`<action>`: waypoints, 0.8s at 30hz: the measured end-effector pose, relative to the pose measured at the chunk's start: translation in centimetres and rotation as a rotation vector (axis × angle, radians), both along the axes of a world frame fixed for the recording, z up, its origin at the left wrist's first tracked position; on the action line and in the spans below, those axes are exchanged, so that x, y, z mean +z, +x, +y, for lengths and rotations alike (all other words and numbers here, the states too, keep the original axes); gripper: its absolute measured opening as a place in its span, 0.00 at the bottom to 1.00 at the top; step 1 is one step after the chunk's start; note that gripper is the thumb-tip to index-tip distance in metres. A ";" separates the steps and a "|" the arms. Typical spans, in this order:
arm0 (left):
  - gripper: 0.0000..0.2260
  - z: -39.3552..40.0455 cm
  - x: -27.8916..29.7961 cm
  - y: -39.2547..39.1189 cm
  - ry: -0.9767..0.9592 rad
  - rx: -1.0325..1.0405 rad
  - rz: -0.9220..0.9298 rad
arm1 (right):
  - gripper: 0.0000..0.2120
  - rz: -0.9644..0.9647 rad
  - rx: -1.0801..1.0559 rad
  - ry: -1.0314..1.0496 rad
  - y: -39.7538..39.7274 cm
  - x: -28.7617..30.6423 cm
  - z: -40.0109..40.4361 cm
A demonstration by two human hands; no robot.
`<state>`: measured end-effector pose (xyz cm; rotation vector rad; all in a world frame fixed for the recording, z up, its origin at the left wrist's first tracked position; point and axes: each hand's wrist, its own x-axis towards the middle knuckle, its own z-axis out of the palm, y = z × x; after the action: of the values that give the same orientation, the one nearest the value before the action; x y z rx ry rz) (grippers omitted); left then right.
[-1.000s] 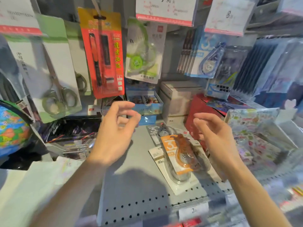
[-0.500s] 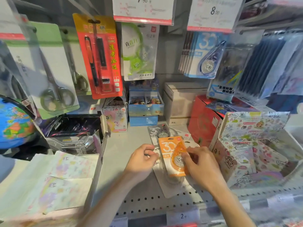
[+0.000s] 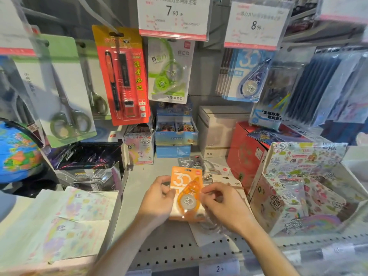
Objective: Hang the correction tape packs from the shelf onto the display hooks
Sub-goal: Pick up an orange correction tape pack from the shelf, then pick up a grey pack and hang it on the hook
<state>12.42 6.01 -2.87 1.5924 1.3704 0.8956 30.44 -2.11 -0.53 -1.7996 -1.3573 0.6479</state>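
Now both hands pinch the orange correction tape pack over the shelf: left hand on its left edge, right hand on its right. Probably light, stiff card with slick blister; best held by card edges, hang hole up top.

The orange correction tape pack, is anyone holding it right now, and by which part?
Yes, both hands hold the orange correction tape pack: the left hand grips its left edge and the right hand its right edge, around mid-height, over the shelf.
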 end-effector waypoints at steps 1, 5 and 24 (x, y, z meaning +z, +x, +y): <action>0.17 0.1 0.2 -0.7 0.016 0.026 0.062 | 0.04 0.012 0.034 0.004 -0.2 0.1 0.4; 0.18 0.1 0.8 -2.8 0.057 0.066 0.324 | 0.02 -0.123 0.006 0.103 0.1 0.4 2.9; 0.06 -0.3 2.3 -2.1 -0.091 0.081 -0.272 | 0.28 -0.179 -0.026 0.142 1.3 0.3 8.9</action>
<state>10.34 5.70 -0.54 1.3015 1.2701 1.0414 31.74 6.77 -0.19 -1.7908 -1.4563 0.3735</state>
